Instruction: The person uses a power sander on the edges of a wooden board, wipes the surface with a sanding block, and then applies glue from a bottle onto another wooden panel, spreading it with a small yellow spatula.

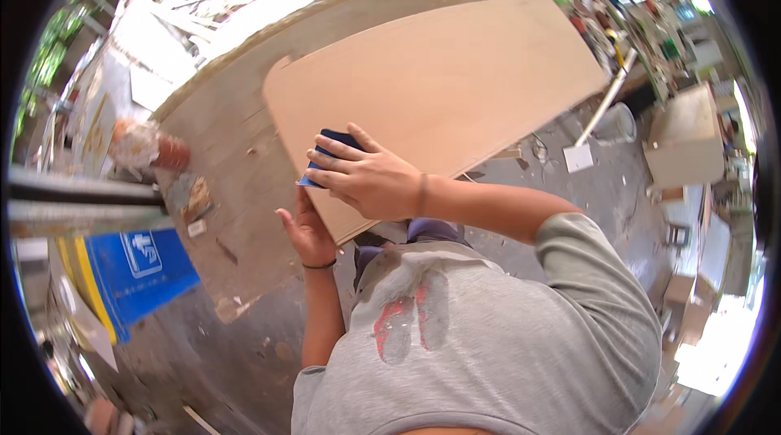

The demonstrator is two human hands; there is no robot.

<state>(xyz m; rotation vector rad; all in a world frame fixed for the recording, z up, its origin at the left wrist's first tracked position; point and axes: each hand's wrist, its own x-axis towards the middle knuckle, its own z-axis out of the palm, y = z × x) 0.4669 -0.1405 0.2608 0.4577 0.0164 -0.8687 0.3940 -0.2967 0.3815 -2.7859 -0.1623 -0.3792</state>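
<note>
Evidently, left of frame centre, the blue pad [340, 139] lies beneath the right hand's [389, 183] spread fingers, above the left hand [312, 236]; whether either clasps it is unclear.

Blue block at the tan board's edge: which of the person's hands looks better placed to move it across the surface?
Probably the right. The right hand lies over the blue block, fingers across it; the left hand is lower, beside the tan board's edge.
</note>
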